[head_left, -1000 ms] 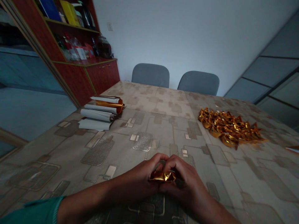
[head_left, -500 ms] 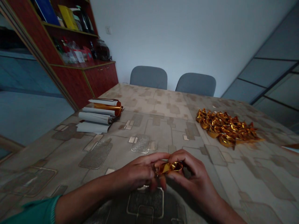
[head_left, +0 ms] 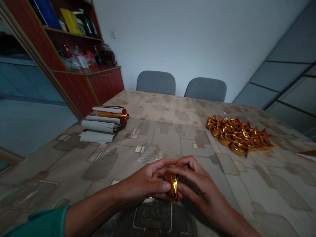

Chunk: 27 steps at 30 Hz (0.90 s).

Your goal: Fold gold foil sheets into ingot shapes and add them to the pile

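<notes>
Between my two hands, just above the near part of the table, is a shiny gold foil paper ingot [head_left: 173, 185], standing on end. My left hand [head_left: 150, 181] grips it from the left, thumb pressed on its near side. From the right, my right hand [head_left: 197, 184] holds it with thumb and bent fingers; part of the ingot is hidden behind the fingers. To the right on the table sit several finished-looking gold foil ingots [head_left: 237, 133] in rows. Rolled sheets of paper, white and gold [head_left: 101, 126], are stacked on the left.
The table [head_left: 163, 131] has a patterned cover. Two grey chairs [head_left: 156, 82] stand at its far side against the wall. A red-brown cabinet [head_left: 106, 82] is at the back left. A sheet with a gold face [head_left: 307, 155] lies at the right edge.
The foil ingot has been turned from lying sideways to upright between my fingers. My left thumb has come onto its near side, and my right fingers have moved over its top.
</notes>
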Each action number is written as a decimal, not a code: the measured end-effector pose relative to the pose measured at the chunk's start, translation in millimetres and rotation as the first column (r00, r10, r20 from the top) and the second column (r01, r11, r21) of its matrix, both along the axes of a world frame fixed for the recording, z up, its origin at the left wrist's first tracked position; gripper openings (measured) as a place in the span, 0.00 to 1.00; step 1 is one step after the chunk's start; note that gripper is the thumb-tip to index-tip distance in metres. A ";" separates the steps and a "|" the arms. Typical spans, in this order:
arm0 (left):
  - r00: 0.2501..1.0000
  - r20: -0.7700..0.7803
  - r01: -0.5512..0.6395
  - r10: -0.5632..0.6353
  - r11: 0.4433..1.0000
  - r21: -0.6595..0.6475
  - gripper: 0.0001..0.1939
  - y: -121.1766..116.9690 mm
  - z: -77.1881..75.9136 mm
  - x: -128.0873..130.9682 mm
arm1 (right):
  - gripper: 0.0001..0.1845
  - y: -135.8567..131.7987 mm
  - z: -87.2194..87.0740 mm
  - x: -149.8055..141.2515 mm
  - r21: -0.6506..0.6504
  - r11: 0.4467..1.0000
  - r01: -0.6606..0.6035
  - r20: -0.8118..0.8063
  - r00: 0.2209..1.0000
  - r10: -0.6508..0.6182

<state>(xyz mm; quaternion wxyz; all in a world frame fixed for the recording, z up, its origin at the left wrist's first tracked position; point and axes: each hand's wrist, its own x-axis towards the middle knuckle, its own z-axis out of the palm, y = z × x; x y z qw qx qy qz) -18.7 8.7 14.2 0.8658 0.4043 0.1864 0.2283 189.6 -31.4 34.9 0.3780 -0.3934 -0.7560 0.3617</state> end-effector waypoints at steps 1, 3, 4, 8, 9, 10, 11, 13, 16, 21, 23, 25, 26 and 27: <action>1.000 -0.002 -0.017 0.017 1.000 0.022 0.29 0.2 -1.9 0.9 | 0.21 0.0 -1.2 0.4 -0.005 1.000 0.001 -0.007 1.000 -0.001; 0.998 -0.012 -0.060 0.061 0.997 0.052 0.30 0.9 -5.3 2.5 | 0.25 -0.4 -4.5 1.5 -0.006 1.000 0.029 -0.038 0.999 -0.029; 0.996 -0.019 -0.090 0.091 0.994 0.059 0.29 1.3 -6.8 3.3 | 0.26 -0.8 -6.2 2.0 -0.004 0.998 0.058 -0.053 0.997 -0.058; 0.957 -0.021 -0.287 0.289 0.957 0.048 0.26 2.8 -13.9 7.8 | 0.22 -4.3 -11.7 -1.0 -0.003 0.981 0.195 -0.101 0.976 -0.194; 0.943 -0.011 -0.332 0.332 0.942 0.049 0.25 2.9 -15.9 9.1 | 0.22 -5.2 -13.0 -3.1 0.002 0.977 0.213 -0.109 0.971 -0.212; 0.931 -0.003 -0.364 0.365 0.930 0.053 0.25 2.7 -17.9 10.4 | 0.22 -6.0 -14.3 -5.4 0.003 0.974 0.227 -0.109 0.968 -0.225; 0.923 0.002 -0.384 0.384 0.921 0.061 0.25 2.2 -19.5 11.4 | 0.22 -6.5 -15.5 -7.7 0.005 0.971 0.239 -0.104 0.966 -0.238; 0.917 -0.005 -0.396 0.398 0.915 0.082 0.25 0.5 -20.6 13.1 | 0.16 -6.9 -17.3 -11.2 -0.012 0.963 0.269 -0.068 0.961 -0.269; 0.919 -0.019 -0.390 0.395 0.914 0.114 0.23 -2.7 -16.5 14.3 | 0.08 -6.2 -17.5 -12.9 -0.010 0.950 0.312 -0.063 0.948 -0.312; 0.910 -0.059 -0.399 0.409 0.907 0.132 0.18 -3.7 -9.3 16.1 | 0.07 -5.3 -14.1 -12.0 0.042 0.953 0.300 -0.107 0.950 -0.294; 0.906 -0.062 -0.412 0.419 0.906 0.102 0.19 -3.3 -10.1 16.9 | 0.05 -5.4 -12.9 -11.9 0.066 0.955 0.289 -0.114 0.953 -0.280; 0.905 -0.058 -0.417 0.421 0.906 0.074 0.20 -3.6 -11.9 17.5 | 0.03 -5.3 -11.8 -11.9 0.094 0.954 0.286 -0.134 0.953 -0.272; 0.905 -0.056 -0.419 0.423 0.906 0.064 0.20 -4.1 -12.8 17.6 | 0.03 -5.1 -11.3 -11.9 0.108 0.951 0.289 -0.141 0.952 -0.273; 0.904 -0.056 -0.422 0.425 0.905 0.057 0.21 -4.6 -13.5 17.6 | 0.04 -4.8 -10.8 -12.0 0.122 0.947 0.297 -0.144 0.949 -0.279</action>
